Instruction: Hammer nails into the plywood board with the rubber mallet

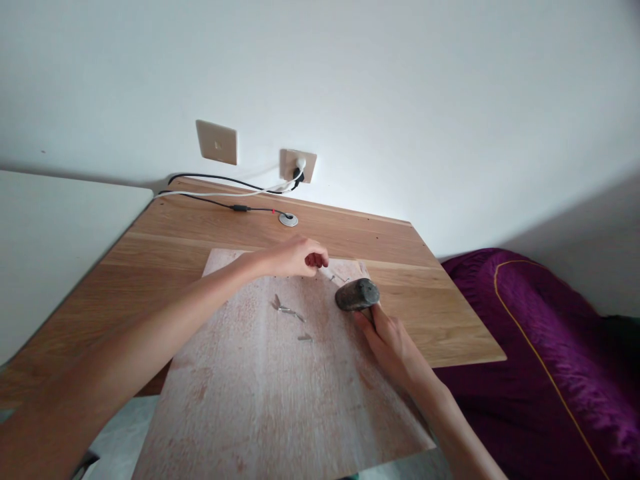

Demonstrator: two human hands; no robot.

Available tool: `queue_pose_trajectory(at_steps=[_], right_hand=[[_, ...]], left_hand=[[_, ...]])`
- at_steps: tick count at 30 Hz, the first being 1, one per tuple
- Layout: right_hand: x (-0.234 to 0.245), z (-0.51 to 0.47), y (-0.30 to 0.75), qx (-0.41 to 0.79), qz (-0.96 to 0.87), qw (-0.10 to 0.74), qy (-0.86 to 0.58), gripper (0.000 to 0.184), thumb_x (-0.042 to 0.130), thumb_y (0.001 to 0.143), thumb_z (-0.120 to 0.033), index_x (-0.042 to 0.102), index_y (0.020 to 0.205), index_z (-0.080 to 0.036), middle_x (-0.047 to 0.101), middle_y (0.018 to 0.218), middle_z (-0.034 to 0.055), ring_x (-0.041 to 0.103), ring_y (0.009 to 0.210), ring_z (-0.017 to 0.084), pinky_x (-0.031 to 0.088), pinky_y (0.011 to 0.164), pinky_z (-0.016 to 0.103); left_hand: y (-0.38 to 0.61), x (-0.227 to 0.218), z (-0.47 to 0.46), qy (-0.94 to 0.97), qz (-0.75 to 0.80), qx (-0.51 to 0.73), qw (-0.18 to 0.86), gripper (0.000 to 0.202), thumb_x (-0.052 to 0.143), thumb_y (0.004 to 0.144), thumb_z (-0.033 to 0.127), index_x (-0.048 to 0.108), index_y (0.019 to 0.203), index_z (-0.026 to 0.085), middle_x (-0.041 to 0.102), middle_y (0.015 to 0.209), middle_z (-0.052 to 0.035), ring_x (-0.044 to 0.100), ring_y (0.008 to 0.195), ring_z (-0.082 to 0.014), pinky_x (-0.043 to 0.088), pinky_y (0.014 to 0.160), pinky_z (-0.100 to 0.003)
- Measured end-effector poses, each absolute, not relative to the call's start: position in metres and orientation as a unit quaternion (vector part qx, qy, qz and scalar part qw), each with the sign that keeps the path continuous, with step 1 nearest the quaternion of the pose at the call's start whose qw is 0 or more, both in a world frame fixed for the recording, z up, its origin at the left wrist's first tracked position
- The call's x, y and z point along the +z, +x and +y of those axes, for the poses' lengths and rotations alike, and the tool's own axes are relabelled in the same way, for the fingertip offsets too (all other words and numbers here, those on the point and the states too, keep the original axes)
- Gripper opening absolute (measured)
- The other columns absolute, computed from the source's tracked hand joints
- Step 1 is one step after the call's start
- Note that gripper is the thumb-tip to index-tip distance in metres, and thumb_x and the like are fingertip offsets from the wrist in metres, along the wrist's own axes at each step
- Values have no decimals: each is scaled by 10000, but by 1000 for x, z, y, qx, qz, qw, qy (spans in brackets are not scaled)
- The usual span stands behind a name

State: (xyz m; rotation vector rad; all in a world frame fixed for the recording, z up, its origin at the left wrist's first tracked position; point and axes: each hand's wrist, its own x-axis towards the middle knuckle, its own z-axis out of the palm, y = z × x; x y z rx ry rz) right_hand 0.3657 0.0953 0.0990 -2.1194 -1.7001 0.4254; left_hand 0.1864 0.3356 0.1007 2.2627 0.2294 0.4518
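My right hand (393,337) is wrapped round the handle of a hammer (357,295), whose thick dark head is over the right side of a pale, worn wooden board (240,393). Near the board's far edge is my left hand (301,256), its fingers curled into a pinch; what lies between the fingertips, if anything, is too small to make out. Just right of those fingertips, thin nail-like pieces show close to the hammer head. Several loose nails (287,310) lie in a small group on the board, with another bit of metal (305,338) nearer me.
Beneath the board is a wooden desk (450,320) against a white wall. Black and white cables (225,193) run along its back to a wall socket (299,165), past a round cable hole (289,219). A white panel (65,247) stands left; purple fabric (500,300) is right.
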Motion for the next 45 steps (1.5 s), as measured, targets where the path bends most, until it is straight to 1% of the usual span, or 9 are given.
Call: queue_pose_trajectory(at_steps=[6,12,17,22,28,33,36,39,45], right_hand=[[101,97,365,182,-604,208,-747,226,391,1068,-388,552,1085,-230,782,939,101,765,958,332,478,732,341],[101,97,364,187,-593,214,-754,242,395,1055,-402,555,1088,-223,782,948,113,761,975,342,474,746,342],[102,97,363,184,-594,203,-756,268,385,1054,-422,557,1097,-222,772,932,110,755,933,344,454,731,349],[101,98,364,181,-593,196,-760,268,375,1059,-441,541,1063,-231,759,895,104,747,903,343,439,719,354],[100,97,366,194,-590,205,-757,249,387,1065,-441,531,1045,-239,764,911,96,751,897,324,446,725,345],[100,96,365,180,-597,207,-754,247,387,1065,-430,542,1057,-238,763,889,90,747,846,311,435,704,341],[100,97,365,174,-597,209,-755,232,396,1055,-421,540,1032,-239,758,854,86,748,838,317,428,690,337],[101,97,364,177,-598,213,-752,226,397,1052,-413,540,1040,-238,761,861,91,752,873,327,430,694,333],[101,96,363,164,-604,202,-753,238,388,1055,-413,546,1059,-235,768,922,110,754,908,337,437,717,342]], left_hand=[[186,97,327,908,83,140,387,332,563,711,-39,755,907,149,759,835,-30,673,755,-127,457,723,-244],[189,92,322,918,81,125,368,354,555,740,-61,741,949,154,765,861,-37,676,768,-136,449,717,-247],[191,85,322,917,84,141,364,336,569,740,-57,739,937,155,757,855,-31,655,741,-131,438,696,-248],[192,78,325,907,94,149,383,279,614,751,-7,744,939,153,748,839,-22,649,730,-128,431,679,-240],[192,69,328,882,104,160,431,198,680,769,87,737,951,139,707,790,-13,630,705,-135,442,663,-245],[189,67,327,891,125,212,382,233,737,769,164,741,1002,159,665,925,-30,617,803,-156,446,741,-273],[188,66,325,897,149,228,348,205,790,771,259,750,952,170,614,975,-36,608,860,-175,442,784,-291],[188,64,324,900,167,221,337,195,813,763,313,749,893,183,583,954,-27,602,861,-182,434,776,-292],[190,63,324,900,171,214,340,143,793,776,287,725,841,179,591,901,-17,597,824,-171,415,744,-286]])
